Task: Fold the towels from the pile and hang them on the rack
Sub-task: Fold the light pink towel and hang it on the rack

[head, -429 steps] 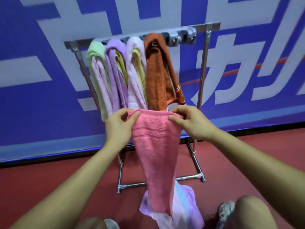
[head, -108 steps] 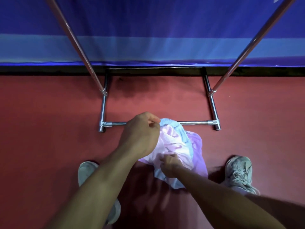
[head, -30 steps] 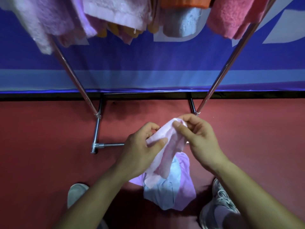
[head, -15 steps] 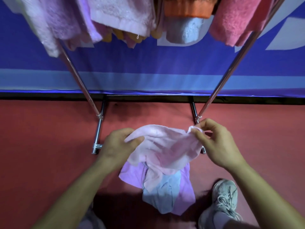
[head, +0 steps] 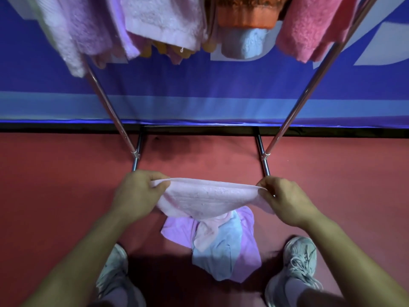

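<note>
Two hands [head: 137, 193] [head: 287, 200] pinch pink towel [head: 210, 198] over pile [head: 221, 247], rack [head: 106, 103] beyond.

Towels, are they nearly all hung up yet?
Getting close. Done: several fluffy towels, among them a coral-pink towel and an orange towel, hang on the shiny metal rack. In hand: the left hand and right hand stretch a pale pink terry towel by its upper edge, not yet folded. Left: a small floor pile of lilac and light blue towels.
</note>
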Demonstrator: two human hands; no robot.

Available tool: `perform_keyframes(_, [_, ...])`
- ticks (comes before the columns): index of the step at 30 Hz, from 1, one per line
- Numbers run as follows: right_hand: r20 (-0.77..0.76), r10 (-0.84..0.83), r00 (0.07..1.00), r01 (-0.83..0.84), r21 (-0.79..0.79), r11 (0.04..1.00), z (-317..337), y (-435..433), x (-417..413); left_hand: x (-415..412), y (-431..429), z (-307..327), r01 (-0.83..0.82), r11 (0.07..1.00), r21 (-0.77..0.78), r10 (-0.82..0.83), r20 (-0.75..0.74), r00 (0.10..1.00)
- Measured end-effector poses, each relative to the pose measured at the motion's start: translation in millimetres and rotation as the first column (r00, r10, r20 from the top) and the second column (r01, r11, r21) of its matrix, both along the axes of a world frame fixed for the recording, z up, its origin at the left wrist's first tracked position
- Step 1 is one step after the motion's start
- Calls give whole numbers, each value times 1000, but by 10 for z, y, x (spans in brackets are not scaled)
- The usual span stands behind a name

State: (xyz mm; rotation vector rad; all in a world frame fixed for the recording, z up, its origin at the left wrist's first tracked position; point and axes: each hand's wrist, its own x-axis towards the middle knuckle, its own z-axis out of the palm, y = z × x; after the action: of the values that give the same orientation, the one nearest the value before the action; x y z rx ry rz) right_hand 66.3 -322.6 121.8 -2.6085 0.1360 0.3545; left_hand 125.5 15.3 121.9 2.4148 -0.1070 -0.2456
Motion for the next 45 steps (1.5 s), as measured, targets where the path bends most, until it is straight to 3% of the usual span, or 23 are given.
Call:
perform_keyframes(3, [-41, -53, 998, 53, 10, 999, 28, 70, 6, -19, -73, -44, -58, 998, 14, 59, -37, 998])
perform_keyframes(5, [-73, -97, 993, 111, 209, 972, 31, 171, 21, -5, -169, -58, -134, 986, -99, 123, -113, 986])
perform_keyframes(7, [-170, -163, 972, 228, 499, 836, 41, 296, 32, -19, -282, -18, -214, 945, -247, 168, -197, 966])
perform_keyframes(9, [-273, -186, 944, 325, 670, 667, 62, 410, 41, -55, -402, 6, -274, 896, -350, 183, -271, 945])
perform_keyframes(11, [-291, -196, 936, 350, 738, 577, 78, 502, 61, -101, -509, 7, -322, 864, -387, 190, -341, 921])
perform_keyframes(14, [-231, -217, 948, 313, 795, 520, 80, 597, 102, -147, -641, -42, -323, 868, -378, 166, -391, 905])
perform_keyframes(19, [-167, -176, 970, 236, 816, 528, 84, 692, 110, -198, -743, -16, -248, 916, -316, 121, -372, 920])
perform_keyframes(23, [-53, -157, 986, 148, 715, 683, 83, 730, 73, -235, -821, 17, -310, 876, -370, 164, -376, 912])
perform_keyframes(25, [-7, -171, 985, 137, 635, 760, 75, 733, 46, -236, -832, -18, -321, 895, -309, 217, -327, 920])
perform_keyframes(28, [9, -174, 985, 134, 605, 785, 52, 736, 26, -238, -846, -12, -315, 931, -187, 261, -264, 929])
perform_keyframes(31, [-5, -140, 990, 114, 608, 786, -13, 806, -1, -253, -884, -27, -368, 897, -243, 293, -295, 910])
perform_keyframes(34, [-34, -111, 993, 111, 566, 817, -86, 878, -20, -330, -970, -24, -423, 821, -384, 254, -417, 873])
perform_keyframes(41, [-115, -280, 953, 289, 617, 732, -127, 871, 27, -392, -1048, 25, -548, 691, -471, 257, -548, 796])
perform_keyframes(45, [-192, -281, 940, 327, 742, 586, -93, 954, 20, -401, -1064, 152, -599, 643, -477, 208, -644, 736])
